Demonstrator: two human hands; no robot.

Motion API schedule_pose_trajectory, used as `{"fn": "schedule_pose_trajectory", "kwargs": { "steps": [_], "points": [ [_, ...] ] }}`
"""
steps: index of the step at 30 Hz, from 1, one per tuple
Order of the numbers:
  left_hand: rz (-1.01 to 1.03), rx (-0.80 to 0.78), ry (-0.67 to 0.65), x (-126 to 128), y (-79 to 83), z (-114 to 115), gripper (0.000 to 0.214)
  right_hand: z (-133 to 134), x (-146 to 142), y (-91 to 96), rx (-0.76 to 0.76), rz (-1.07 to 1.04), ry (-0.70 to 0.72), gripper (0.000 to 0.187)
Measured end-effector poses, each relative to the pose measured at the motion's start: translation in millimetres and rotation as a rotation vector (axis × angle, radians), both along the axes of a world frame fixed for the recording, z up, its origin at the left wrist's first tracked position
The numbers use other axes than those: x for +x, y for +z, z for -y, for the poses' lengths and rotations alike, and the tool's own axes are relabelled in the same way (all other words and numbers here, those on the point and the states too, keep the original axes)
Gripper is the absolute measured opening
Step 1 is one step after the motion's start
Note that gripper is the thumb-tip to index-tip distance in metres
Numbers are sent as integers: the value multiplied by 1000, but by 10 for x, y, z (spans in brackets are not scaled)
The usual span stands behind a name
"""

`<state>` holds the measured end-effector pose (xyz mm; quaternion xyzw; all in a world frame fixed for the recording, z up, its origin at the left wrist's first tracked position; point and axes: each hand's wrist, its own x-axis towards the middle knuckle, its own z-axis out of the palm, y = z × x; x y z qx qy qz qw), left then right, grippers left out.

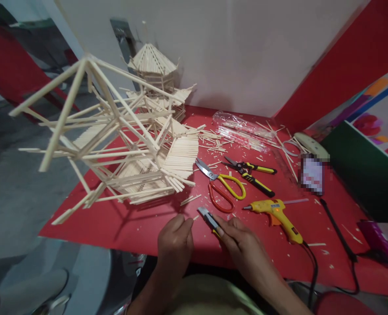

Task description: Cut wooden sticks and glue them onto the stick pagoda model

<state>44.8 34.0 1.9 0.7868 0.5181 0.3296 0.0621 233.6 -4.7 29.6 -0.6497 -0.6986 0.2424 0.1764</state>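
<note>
My left hand (176, 239) is closed in a pinch near the table's front edge. A short pale wooden stick (195, 218) shows at its fingertips; most of it is hidden. My right hand (241, 240) grips a utility knife (209, 219), its blade out and pointing up and left. Beyond my hands lie scissors (217, 178) with one red and one yellow handle, and black-and-yellow pruning shears (249, 173). A yellow glue gun (276, 212) lies to the right of my right hand. A pagoda-like frame of wooden sticks (115, 148) stands at the left.
A taller stick pagoda (154, 70) stands against the wall. Loose sticks and a plastic bag of sticks (243, 133) lie at the back of the red table (141, 234). On the right are a blurred phone (312, 174), a tape roll (291, 148) and the glue gun's black cable (315, 267).
</note>
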Motion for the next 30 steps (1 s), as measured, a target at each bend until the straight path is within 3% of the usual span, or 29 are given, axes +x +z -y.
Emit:
{"fn": "schedule_pose_trajectory", "kwargs": {
  "steps": [5,10,17,20,24,30],
  "points": [
    [-1,-94,37,4,-27,16,27,77,12,17,183,52,-75,43],
    [55,-153,3,-4,-49,-11,17,127,-40,24,223,23,-130,34],
    [355,-293,18,-40,37,-65,22,139,-70,-14,306,74,-10,33],
    [257,-230,-26,-31,63,-62,25,129,-80,-18,291,95,-36,35],
    [19,-152,15,-10,26,-48,29,132,-104,-26,231,145,-70,34],
    [-1,-105,31,4,-41,-65,27,120,-152,-68,321,335,-95,35]
  ]
}}
